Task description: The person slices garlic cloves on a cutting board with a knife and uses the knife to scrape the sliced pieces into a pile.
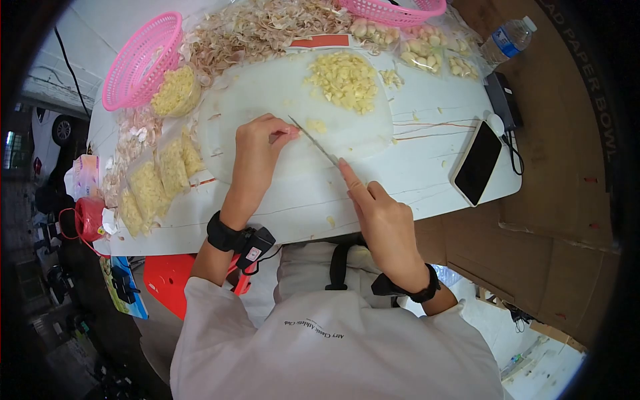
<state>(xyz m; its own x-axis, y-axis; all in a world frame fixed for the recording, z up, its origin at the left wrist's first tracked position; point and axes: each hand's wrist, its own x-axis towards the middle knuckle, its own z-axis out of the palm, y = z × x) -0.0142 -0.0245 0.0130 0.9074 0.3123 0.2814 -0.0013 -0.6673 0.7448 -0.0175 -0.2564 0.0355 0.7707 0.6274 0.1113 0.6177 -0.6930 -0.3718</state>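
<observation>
My right hand is closed round the handle of a knife, its index finger stretched along the top; the blade slants up and left over the white cutting board. Close to the blade, my left hand is bent with fingertips pressed together; what they hold is mostly hidden and too small to name. A few cut pieces lie just right of the blade. Further back on the board is a pile of chopped garlic.
Papery peels cover the back of the table. Pink baskets stand at the back left and back. Chopped garlic fills a bowl and bags at left. Bagged cloves, a bottle and a phone are at right.
</observation>
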